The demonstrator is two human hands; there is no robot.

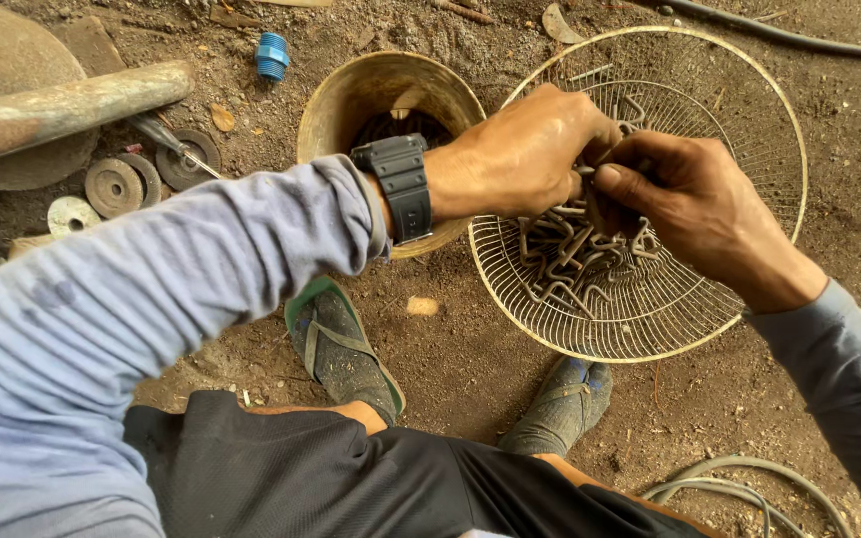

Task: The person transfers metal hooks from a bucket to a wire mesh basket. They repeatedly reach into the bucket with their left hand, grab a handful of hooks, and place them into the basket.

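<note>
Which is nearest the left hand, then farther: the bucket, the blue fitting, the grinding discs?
From the left hand:
1. Bucket, right under its wrist.
2. Blue fitting, beyond the bucket, upper left.
3. Grinding discs, far left on the dirt.

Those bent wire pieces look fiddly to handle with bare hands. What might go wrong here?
1. The left hand and right hand pinch bent metal clips with no gloves, so a wire end may prick or scrape a finger.
2. The clips lie tangled, so lifting one may drag others out of the round wire guard onto the dirt.
3. The guard sits close to the feet in open sandals, so a dropped clip could hit a foot.
</note>
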